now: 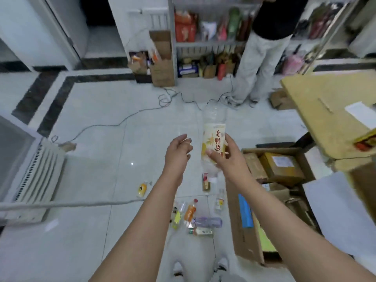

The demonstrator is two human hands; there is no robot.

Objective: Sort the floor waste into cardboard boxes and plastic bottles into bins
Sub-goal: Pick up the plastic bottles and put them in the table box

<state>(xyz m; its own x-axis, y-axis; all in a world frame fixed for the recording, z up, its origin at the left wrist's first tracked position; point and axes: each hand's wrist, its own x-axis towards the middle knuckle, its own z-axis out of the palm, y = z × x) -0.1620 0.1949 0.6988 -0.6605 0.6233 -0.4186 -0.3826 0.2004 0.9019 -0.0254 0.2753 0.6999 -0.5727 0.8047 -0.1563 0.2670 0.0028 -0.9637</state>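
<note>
Plastic bottle (213, 137), one, clear with a yellow-and-white label: held up in front of us over the floor tiles (101, 159), well above the other litter. Our right hand (227, 159) wraps its middle, thumb across the label, a grip fit for carrying. Our left hand (179, 151) hovers just beside it, fingers loosely bent and holding nothing, likely ready to steady it. Loose bottles (195, 216), several: lying together by our feet, not yet sorted. Cardboard box (242, 237), open, at our right: smaller boxes (280, 167) lie inside. Bin for bottles: none we can make out.
</note>
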